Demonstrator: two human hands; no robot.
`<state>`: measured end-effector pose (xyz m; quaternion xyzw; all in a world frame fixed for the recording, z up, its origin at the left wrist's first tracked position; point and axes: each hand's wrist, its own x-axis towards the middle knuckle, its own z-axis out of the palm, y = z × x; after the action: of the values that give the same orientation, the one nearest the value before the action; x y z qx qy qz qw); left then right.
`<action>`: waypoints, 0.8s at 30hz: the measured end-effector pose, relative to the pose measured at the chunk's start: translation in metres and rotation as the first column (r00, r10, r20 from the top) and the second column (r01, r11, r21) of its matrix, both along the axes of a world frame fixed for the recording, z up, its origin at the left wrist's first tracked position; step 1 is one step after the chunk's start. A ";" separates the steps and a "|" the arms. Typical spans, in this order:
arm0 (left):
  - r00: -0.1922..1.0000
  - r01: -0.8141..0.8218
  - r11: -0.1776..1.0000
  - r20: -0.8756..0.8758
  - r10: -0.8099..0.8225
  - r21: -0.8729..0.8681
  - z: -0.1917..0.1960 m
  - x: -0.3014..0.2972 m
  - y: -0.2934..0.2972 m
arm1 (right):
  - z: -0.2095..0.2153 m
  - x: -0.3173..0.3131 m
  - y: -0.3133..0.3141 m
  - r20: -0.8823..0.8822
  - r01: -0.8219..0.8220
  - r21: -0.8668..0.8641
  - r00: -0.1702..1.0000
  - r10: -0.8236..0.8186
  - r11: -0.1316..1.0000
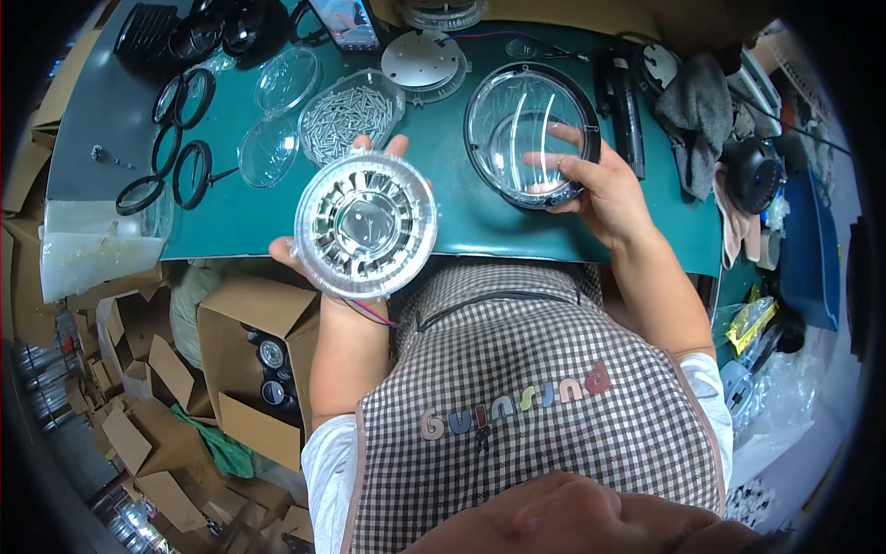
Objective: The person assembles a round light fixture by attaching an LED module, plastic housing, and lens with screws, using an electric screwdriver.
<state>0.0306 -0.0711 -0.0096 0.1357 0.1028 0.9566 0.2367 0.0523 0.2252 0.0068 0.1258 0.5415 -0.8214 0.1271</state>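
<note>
My left hand [289, 253] holds up a round clear lamp unit [365, 222] with a ring of shiny reflector facets. Its palm is hidden behind the unit; the thumb and some fingertips show around the edge. Red and blue wires [371, 312] trail from the lamp's underside along my wrist. In my right hand [604, 192] is a clear round lens cover [512, 120] with a black rim. The thumb lies over its right side, and fingers show through the clear part. The two pieces are apart, above the table's front edge.
Behind the lamp unit, a clear tub of screws [349, 120] stands on the green table [461, 231]. Several black rings [191, 175] and clear covers [268, 150] lie to the left. A perforated metal disc [421, 61], black cylinder [626, 115] and grey cloth [694, 115] are farther back. Open cardboard boxes [254, 305] stand below.
</note>
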 end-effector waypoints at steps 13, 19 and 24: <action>0.914 0.124 0.658 -0.172 -0.367 -0.743 0.013 0.007 0.017 | 0.005 0.007 0.011 -0.043 -0.141 0.377 0.985 0.170 0.915; 0.959 0.099 0.733 -0.131 -0.250 -0.673 0.003 0.019 0.032 | 0.004 0.009 -0.003 -0.162 -0.031 0.348 0.982 0.092 0.937; 0.976 -0.021 0.683 -0.163 -0.144 -0.730 0.010 0.014 0.032 | 0.005 0.007 -0.015 -0.033 -0.019 0.269 0.999 0.029 0.963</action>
<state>0.0449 -0.0387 0.0002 0.1329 0.4931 0.8090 0.2909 0.0591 0.2103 0.0116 0.1201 0.6517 -0.7409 0.1088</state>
